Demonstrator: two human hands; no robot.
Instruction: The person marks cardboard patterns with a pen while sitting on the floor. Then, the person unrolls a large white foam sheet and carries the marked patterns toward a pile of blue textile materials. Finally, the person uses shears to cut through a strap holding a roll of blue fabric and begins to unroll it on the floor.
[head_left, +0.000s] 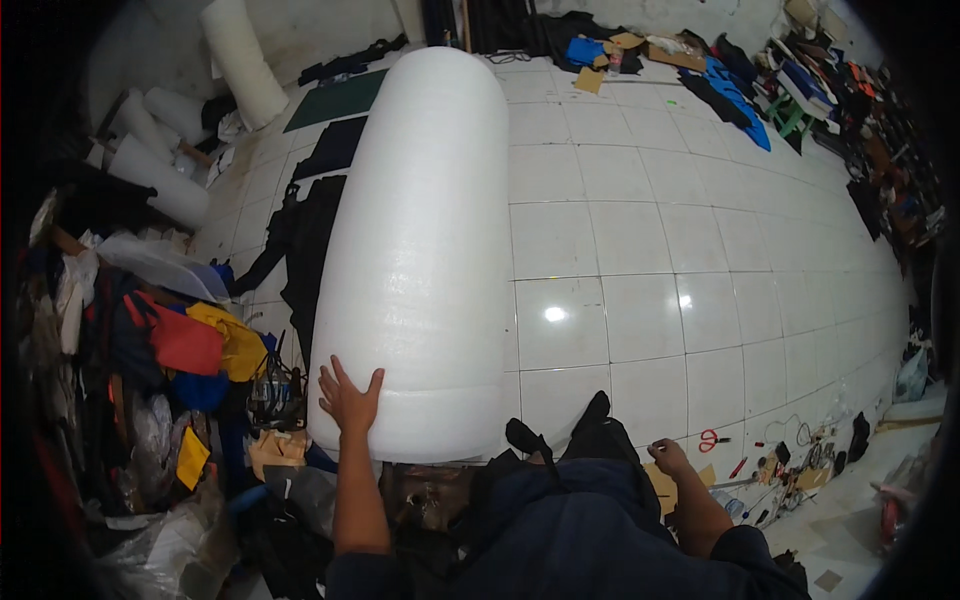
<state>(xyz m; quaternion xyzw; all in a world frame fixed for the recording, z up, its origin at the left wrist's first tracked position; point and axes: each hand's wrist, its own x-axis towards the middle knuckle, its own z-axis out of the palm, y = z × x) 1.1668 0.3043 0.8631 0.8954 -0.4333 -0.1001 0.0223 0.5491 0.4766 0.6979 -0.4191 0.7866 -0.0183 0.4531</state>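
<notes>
Left arm (361, 500) extended, fingers (342, 376) spread, right arm (702, 512) bent

Bright, cool light washed the middle, leaving two white glare spots (555, 314) on the glossy tiled floor (650, 238) toward 3 o'clock. The white roll (420, 220) carried a soft sheen. Clutter (85, 390) near 9 o'clock sank into dimness; floor lines bowed outward, and black vignetting swallowed the corners, blurring details there.

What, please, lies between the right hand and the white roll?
In the head view, the person's dark-clad legs lie between the right hand and the roll, with floor tiles also showing.
</notes>
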